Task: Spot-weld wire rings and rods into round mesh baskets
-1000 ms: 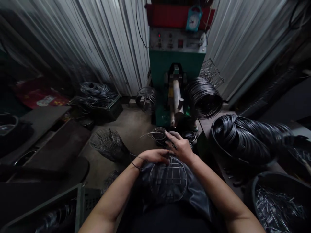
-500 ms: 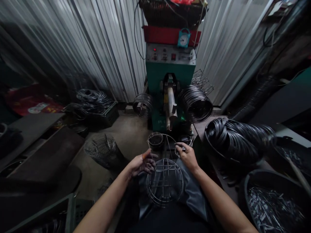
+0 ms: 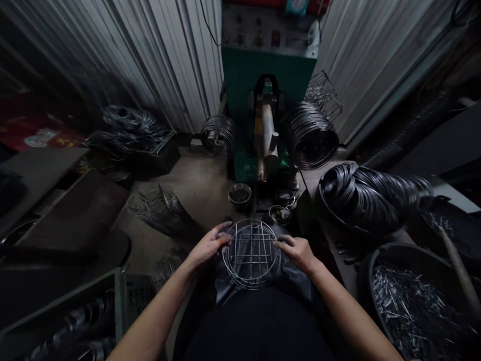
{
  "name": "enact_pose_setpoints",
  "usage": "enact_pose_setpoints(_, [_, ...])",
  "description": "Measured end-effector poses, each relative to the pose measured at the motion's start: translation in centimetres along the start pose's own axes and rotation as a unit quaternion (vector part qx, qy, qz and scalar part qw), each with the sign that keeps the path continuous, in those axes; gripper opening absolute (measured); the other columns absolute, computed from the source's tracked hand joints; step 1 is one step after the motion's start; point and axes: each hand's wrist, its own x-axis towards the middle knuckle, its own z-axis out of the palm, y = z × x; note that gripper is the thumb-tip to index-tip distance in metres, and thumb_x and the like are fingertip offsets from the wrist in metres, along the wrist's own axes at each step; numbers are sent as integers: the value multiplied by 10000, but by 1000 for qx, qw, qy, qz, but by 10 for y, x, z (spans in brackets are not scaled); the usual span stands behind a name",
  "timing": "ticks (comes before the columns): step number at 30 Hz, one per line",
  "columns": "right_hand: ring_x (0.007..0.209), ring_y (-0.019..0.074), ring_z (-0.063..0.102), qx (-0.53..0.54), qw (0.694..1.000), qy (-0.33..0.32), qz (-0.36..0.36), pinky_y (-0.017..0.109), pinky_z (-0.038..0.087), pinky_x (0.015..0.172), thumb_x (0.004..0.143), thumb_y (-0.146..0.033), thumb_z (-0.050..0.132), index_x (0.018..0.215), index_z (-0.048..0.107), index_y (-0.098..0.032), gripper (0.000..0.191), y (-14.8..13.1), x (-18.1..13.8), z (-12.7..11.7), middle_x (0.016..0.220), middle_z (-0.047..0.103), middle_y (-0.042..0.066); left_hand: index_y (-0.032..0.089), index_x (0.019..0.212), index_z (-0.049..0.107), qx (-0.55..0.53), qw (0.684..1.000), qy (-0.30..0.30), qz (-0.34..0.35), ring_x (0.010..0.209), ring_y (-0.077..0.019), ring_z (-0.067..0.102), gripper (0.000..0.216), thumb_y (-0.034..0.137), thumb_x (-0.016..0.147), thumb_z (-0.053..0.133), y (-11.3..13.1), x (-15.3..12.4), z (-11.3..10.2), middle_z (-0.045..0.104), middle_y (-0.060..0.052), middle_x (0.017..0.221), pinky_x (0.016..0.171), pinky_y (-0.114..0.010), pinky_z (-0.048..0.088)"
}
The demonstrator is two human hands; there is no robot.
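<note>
A stack of round wire grids [image 3: 251, 261], thin metal rings crossed by straight wires, rests on the dark apron [image 3: 221, 281] over my lap. At the stack's left rim, my left hand [image 3: 211, 244] is closed with its fingertips on the upper ring; an orange band circles one finger. Opposite it, my right hand [image 3: 298, 252] pinches the right rim between thumb and fingers. The top ring lies roughly level with the others, and I cannot tell how many are stacked.
Ahead stands a green machine [image 3: 244, 75] with a jutting metal arm [image 3: 268, 130]. Wire coils [image 3: 311, 135] hang beside it. At right are a tub of black rings [image 3: 368, 200] and a bucket of short metal pieces [image 3: 409, 306]. A wire basket [image 3: 158, 205] stands left.
The ring my right hand held up has come down onto the stack. My left hand has gone from open fingers to the left rim. The view has tilted downward.
</note>
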Motion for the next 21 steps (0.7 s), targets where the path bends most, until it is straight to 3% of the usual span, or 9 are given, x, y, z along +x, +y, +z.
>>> enact_pose_setpoints(5, [643, 143, 633, -50, 998, -30, -24, 244, 465, 574, 821, -208, 484, 979, 704, -308, 289, 13, -19, 14, 993, 708, 51, 159, 1199, 530, 64, 998, 13, -6, 624, -138, 574, 589, 403, 678, 654, -29, 10, 7, 664, -30, 802, 557, -238, 435])
enact_pose_setpoints(10, [687, 152, 657, -53, 998, -34, -15, 239, 474, 583, 851, -229, 465, 1018, 691, -288, 287, 11, -18, 15, 994, 709, 64, 157, 1223, 526, 58, 997, 41, 7, 810, -197, 629, 637, 473, 685, 654, -29, 11, 9, 694, -57, 935, 714, -284, 482])
enact_pose_setpoints(13, [701, 158, 667, -63, 997, -37, -14, 243, 484, 588, 864, -231, 442, 1027, 688, -278, 299, 8, -17, 14, 990, 710, 68, 143, 1196, 556, 72, 995, 60, 30, 930, -224, 618, 645, 503, 672, 665, -28, 12, 7, 679, -78, 1039, 816, -304, 472])
enact_pose_setpoints(18, [737, 168, 676, 2, 1000, -24, 16, 249, 504, 633, 836, -236, 505, 1001, 695, -273, 254, 7, -18, 11, 985, 708, 73, 138, 1147, 600, 127, 990, 44, 51, 1115, -254, 540, 609, 511, 670, 656, -31, 14, 3, 619, -99, 1185, 974, -339, 388])
enact_pose_setpoints(21, [774, 179, 675, 20, 998, -51, 17, 257, 509, 652, 806, -219, 524, 1017, 685, -245, 267, 6, -18, 6, 1002, 697, 87, 151, 1135, 611, 144, 987, 27, 66, 1138, -247, 524, 577, 487, 669, 660, -30, 14, 1, 608, -90, 1203, 1019, -347, 345])
